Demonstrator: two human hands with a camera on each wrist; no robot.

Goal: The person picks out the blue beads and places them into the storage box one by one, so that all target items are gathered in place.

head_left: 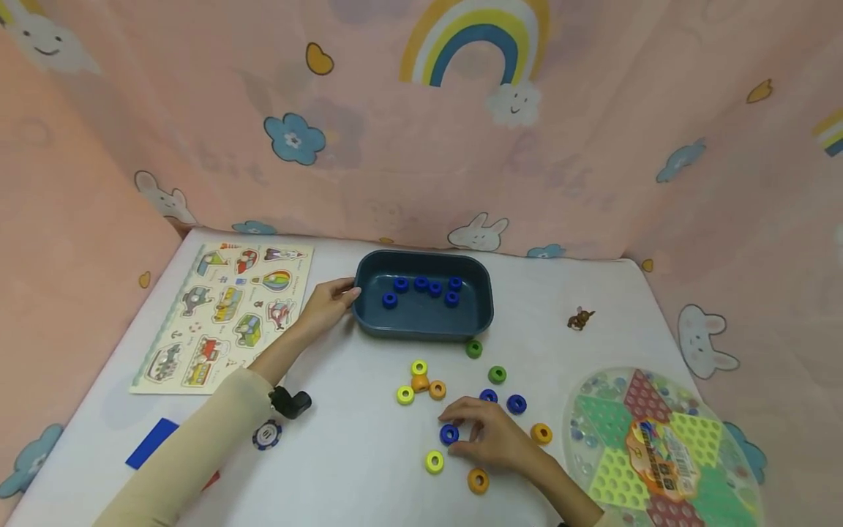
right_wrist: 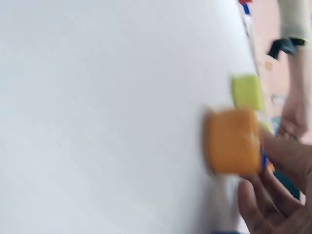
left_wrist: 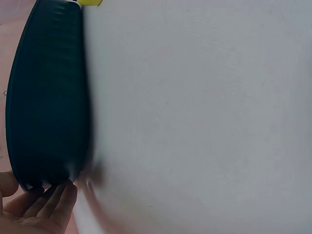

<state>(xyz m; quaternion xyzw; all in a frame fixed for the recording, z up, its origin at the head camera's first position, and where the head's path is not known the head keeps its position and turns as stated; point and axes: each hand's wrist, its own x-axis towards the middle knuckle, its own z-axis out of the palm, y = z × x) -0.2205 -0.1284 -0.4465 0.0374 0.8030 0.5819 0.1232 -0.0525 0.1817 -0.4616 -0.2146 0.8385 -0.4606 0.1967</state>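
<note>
My left hand grips the left end of a dark teal tray, thumb at the rim and fingers on the outer wall; the left wrist view shows those fingers against the end wall. Several blue ring beads lie inside the tray. In front of it, my right hand pinches another blue bead between thumb and fingertips, low over the table. Close by are a yellow bead and an orange bead. That orange bead partly hides the pinched one in the right wrist view.
More blue, green, yellow and orange beads lie between tray and right hand. A round star-patterned game board sits at right, a small brown animal figure behind it. At left are a picture puzzle board, a poker chip and a blue piece.
</note>
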